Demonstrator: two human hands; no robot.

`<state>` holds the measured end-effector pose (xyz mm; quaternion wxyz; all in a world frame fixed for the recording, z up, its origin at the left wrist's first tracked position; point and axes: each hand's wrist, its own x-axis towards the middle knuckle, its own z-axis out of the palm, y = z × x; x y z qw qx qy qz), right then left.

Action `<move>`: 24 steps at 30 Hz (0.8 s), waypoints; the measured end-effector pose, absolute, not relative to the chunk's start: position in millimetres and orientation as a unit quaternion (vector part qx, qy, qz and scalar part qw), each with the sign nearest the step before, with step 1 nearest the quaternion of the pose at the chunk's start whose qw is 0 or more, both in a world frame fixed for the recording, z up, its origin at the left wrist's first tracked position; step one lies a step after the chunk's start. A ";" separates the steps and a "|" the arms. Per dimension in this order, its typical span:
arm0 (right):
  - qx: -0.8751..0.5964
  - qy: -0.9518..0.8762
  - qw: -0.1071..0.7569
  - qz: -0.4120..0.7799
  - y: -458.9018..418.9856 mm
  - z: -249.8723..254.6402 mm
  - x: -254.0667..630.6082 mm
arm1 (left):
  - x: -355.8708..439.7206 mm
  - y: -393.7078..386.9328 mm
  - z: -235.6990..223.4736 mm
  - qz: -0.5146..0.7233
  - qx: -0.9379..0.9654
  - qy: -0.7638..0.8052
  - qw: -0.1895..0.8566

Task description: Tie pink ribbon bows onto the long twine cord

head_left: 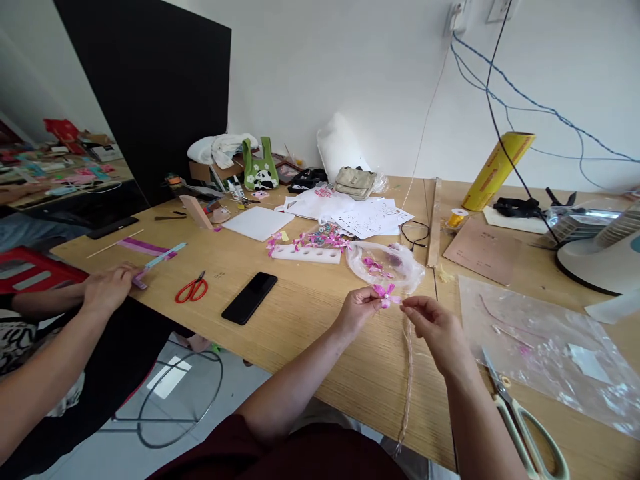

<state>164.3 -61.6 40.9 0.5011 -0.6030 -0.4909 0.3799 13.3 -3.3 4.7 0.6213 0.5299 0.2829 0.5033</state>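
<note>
A small pink ribbon-like flower (385, 296) with a pale centre is pinched in my left hand (361, 308), above the table. Close by on the right, my right hand (434, 327) has thumb and forefinger pressed together at the tip of the flower's right petal. A braided pale cord (410, 380) runs below the hands over the table's front edge. Just behind them lies a clear plastic bag (410, 270) with pink pieces (376, 267) in it. A white foam strip with holes (306, 253) bears more pink flowers (325, 238).
Cream-handled scissors (517, 417) and a plastic sheet (555, 347) lie right. A black phone (250, 298) and red-handled scissors (191, 289) are left. A co-worker's hands (107, 287) press on purple ribbon (145, 247) at far left. A yellow roll (497, 171) stands behind.
</note>
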 end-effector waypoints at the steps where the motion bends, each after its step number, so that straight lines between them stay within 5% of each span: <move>1: -0.594 -0.473 0.506 0.409 -62.6 40.1 159.2 | 14.3 -3.1 5.0 0.507 0.525 0.285 0.621; 9: -0.523 -0.352 0.587 0.507 -59.6 33.3 134.6 | 16.7 -3.9 10.0 0.533 0.492 0.308 0.616; 24: -0.588 -0.507 0.543 0.320 -48.5 15.4 140.9 | 17.9 -0.2 4.9 0.535 0.446 0.313 0.646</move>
